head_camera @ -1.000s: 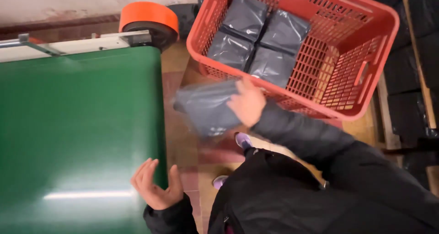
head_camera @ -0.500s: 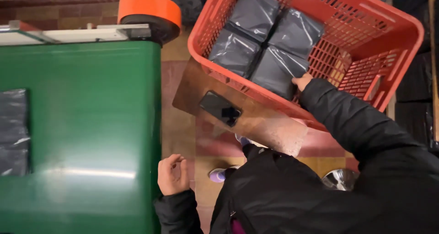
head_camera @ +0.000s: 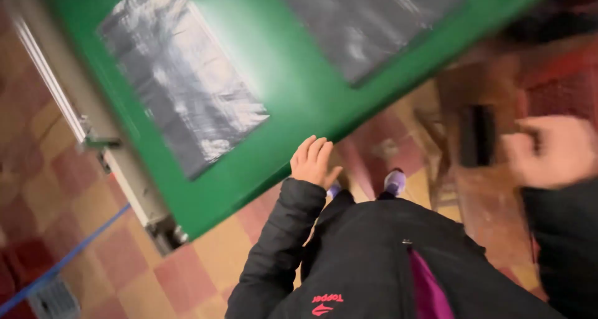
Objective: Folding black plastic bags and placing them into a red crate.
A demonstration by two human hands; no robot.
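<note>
Two grey parcels (head_camera: pixel 180 88) now ride the green belt (head_camera: pixel 293 76), one earlier; left hand (head_camera: pixel 313 162) rests fingers apart at its 6 o'clock edge, right hand (head_camera: pixel 554 151) blurred, grip unclear

Two bags (head_camera: pixel 180 88) on conveyor belt (head_camera: pixel 293 76)

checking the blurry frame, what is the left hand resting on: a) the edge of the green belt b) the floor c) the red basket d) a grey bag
a: the left hand lies open on the edge of the green belt, apart from the grey bag.
</note>
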